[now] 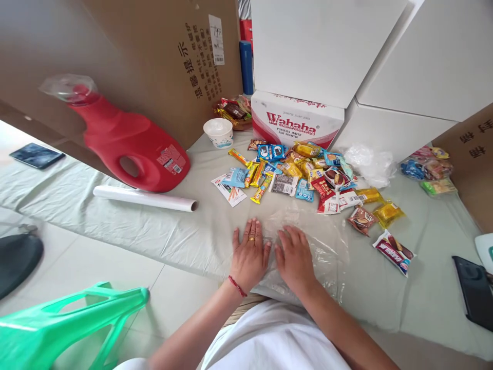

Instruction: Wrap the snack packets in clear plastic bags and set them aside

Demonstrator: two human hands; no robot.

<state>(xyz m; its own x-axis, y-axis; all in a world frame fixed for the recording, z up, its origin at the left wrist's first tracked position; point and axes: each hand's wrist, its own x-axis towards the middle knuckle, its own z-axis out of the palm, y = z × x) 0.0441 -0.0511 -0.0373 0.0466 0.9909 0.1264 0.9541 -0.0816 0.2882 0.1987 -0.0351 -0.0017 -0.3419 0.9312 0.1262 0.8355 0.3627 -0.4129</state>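
Note:
My left hand and my right hand lie flat, palms down and side by side, on a clear plastic bag spread on the pale green table cover. Their fingers are together and stretched out, pressing the bag; neither hand grips anything. A ring sits on my left hand and a red cord is at its wrist. Just beyond the bag lies a heap of several wrapped snacks.
A red detergent jug lies at the left, with a white roll in front of it. A paper cup, a Wahaha box and white cartons stand behind. A phone is at the right, a green stool below left.

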